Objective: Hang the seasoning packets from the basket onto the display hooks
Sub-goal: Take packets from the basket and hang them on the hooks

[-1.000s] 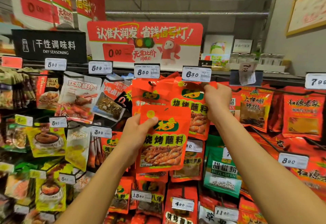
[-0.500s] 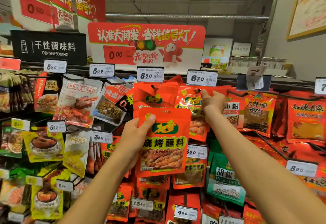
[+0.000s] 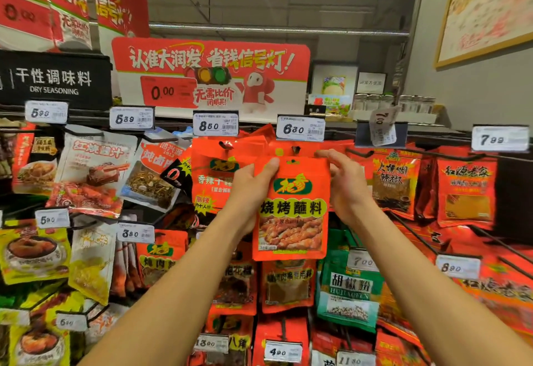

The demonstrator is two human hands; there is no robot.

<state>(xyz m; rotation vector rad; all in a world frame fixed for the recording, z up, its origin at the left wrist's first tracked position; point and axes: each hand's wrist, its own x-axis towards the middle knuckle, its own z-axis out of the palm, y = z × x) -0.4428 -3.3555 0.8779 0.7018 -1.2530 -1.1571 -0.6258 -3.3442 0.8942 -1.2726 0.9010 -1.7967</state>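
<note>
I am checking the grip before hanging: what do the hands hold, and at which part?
The left hand grips the orange seasoning packet at its upper left edge, thumb on the front. The right hand is at its upper right edge; its grip is unclear.

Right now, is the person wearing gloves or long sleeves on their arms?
No. The left hand and right hand are bare, with no gloves, rings or watch showing. Both forearms are bare too; no sleeve reaches into view. The fingernails look short and plain.

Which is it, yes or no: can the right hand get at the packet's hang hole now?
Probably yes. The right hand is at the orange packet's top right corner, and nothing covers the hang hole.
</note>
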